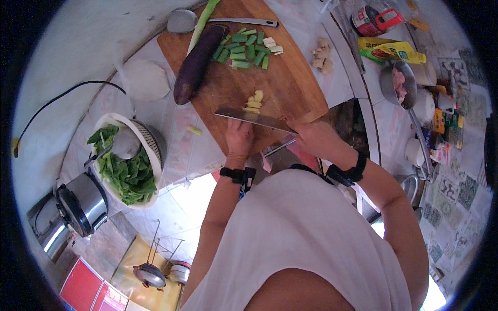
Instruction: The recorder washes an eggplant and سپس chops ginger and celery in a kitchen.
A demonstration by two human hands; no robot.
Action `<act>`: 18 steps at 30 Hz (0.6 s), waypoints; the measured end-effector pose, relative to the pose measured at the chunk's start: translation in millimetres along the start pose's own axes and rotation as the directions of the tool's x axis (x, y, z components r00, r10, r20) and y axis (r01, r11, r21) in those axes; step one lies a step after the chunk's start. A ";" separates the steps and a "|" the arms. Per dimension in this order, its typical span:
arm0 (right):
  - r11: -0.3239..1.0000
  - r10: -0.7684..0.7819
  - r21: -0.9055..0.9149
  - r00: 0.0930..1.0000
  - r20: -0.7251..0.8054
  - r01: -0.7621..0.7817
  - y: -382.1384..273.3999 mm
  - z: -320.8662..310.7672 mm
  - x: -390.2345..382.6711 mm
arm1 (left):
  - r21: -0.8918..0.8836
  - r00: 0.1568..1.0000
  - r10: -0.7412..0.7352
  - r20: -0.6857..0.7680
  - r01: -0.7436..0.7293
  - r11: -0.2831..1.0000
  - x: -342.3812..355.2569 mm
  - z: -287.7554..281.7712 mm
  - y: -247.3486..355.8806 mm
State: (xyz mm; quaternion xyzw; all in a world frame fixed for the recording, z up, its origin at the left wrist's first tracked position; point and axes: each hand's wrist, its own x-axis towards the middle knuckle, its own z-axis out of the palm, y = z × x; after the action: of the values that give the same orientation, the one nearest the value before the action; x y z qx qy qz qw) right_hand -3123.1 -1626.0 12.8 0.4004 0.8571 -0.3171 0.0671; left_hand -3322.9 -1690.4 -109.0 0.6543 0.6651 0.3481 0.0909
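My right hand (317,139) grips the handle of a kitchen knife (270,122), whose broad blade lies across the near part of a wooden cutting board (295,83). Just behind that blade are several pale yellow ginger slices (255,101). My left hand (239,136) is on the near side of the blade with its fingers curled against it; the blade hides the fingertips and whatever they press on. Farther up the board rest a dark purple eggplant (199,65), cut green onion pieces (241,50) and a long green onion stalk (203,26).
Left of the board stands a white basket (155,173) of leafy greens (127,171) with a metal ladle (126,143) on top. A ginger root (322,56) lies to the right. Beyond it, a long-handled pan (386,83) holds raw meat (399,84). A spatula (241,22) crosses the board's far end.
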 end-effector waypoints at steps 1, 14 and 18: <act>0.999 0.053 0.010 0.998 0.026 -0.053 -1.5 -3.4 -3.3 | -0.018 1.000 -0.003 -0.011 0.003 1.000 -1.1 0.8 -1.3; 0.995 0.076 -0.081 0.988 0.135 -0.065 13.0 7.7 -0.9 | 0.047 0.999 0.037 0.010 -0.037 0.998 -5.2 4.6 -8.2; 0.998 -0.011 -0.056 0.999 0.041 0.013 0.9 3.6 14.0 | 0.010 1.000 0.011 0.002 -0.011 1.000 -4.3 2.4 -6.4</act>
State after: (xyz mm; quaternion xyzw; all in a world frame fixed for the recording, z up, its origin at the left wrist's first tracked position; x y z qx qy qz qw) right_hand -3132.4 -1618.7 4.3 0.3867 0.8665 -0.3013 0.0941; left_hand -3326.2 -1693.0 -116.0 0.6587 0.6632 0.3447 0.0863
